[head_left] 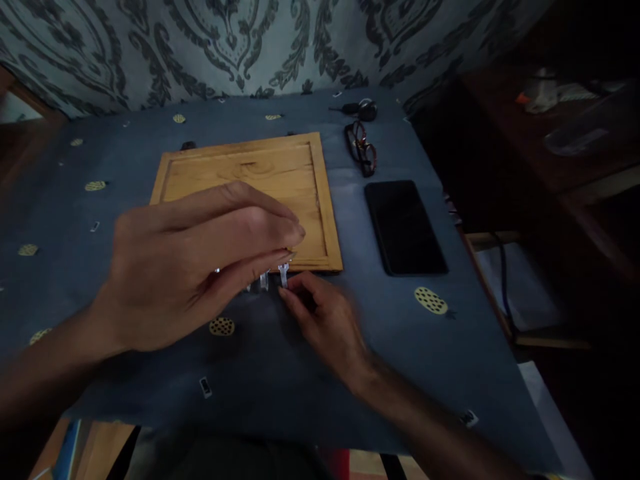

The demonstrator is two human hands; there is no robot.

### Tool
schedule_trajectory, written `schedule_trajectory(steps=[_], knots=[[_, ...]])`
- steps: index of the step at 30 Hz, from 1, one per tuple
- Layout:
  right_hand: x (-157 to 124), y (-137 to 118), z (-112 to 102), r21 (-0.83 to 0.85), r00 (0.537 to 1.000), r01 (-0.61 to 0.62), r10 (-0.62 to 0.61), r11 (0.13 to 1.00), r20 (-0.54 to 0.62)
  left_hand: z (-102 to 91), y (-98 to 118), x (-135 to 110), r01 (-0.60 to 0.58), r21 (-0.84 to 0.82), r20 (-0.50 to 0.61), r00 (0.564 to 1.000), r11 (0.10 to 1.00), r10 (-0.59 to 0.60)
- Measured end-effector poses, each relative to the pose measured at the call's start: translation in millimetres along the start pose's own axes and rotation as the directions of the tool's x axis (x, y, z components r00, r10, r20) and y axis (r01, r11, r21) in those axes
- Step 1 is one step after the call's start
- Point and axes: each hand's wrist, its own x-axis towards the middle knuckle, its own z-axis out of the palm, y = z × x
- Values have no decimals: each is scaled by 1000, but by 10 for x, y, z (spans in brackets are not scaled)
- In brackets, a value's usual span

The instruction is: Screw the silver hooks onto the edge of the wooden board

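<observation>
My left hand (pixel 200 260) is raised over the front of a wooden panel (pixel 250 177) with a raised border. Its fingertips are pressed together, and what they pinch, if anything, is too small to make out. Just below them, my right hand (pixel 327 323) pinches the lower end of a small shiny, clear-looking strip (pixel 283 275) between thumb and forefinger. The strip's upper end meets the left fingertips near the panel's front edge. A similar clear piece (pixel 264 280) shows just to the left, partly covered by my left hand, which also hides much of the panel.
A blue patterned cloth (pixel 395 373) covers the table. To the panel's right lie a black phone (pixel 406 227), folded eyeglasses (pixel 361 148) and a key (pixel 357 109). A patterned curtain (pixel 280 47) hangs behind. Dark wooden furniture (pixel 550 167) stands at the right.
</observation>
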Motion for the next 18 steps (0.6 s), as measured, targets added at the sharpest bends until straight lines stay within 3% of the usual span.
schedule_trajectory(steps=[6, 18], knots=[[0, -1, -7, 0, 1000, 0, 0, 1000, 5, 16, 31, 20, -26, 40, -83, 996, 999, 29], [-4, 2, 5, 15, 1000, -19, 18, 1000, 15, -23, 14, 24, 71, -25, 44, 997, 997, -70]])
